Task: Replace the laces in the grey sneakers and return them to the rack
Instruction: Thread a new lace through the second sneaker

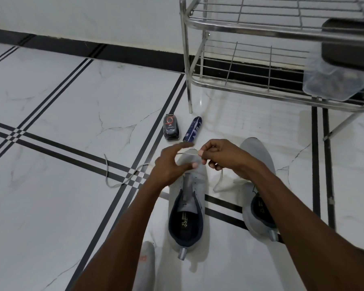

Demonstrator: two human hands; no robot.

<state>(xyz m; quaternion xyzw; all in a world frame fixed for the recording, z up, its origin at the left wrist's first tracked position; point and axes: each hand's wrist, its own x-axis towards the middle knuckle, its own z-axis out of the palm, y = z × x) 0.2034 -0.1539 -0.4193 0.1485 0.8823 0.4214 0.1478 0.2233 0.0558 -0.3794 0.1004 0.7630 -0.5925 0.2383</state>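
the white marble floor [61,97], crossed by black inlay lines, carries everything here. a steel wire rack [250,30] stands at the upper right against the wall, with a dark shoe [349,45] and a clear plastic box [332,80] on its right end. two grey sneakers sit on the floor below the rack: the left sneaker [189,206] points away from the person under both hands, its eyelets showing bare, and the right sneaker [259,164] lies just beside it, partly hidden by the right forearm. the right hand [221,154] hovers over the left sneaker's toe, its fingers pinching the white lace [218,181], which hangs down in a loop between the shoes. the left hand [172,164] is beside it with fingers spread and loosely bent; whether they grip the lace cannot be told. another lace [114,181] trails across the floor to the left. beyond the hands stand a shoe polish applicator [171,127] and a dark blue spray can [192,129], near each other.
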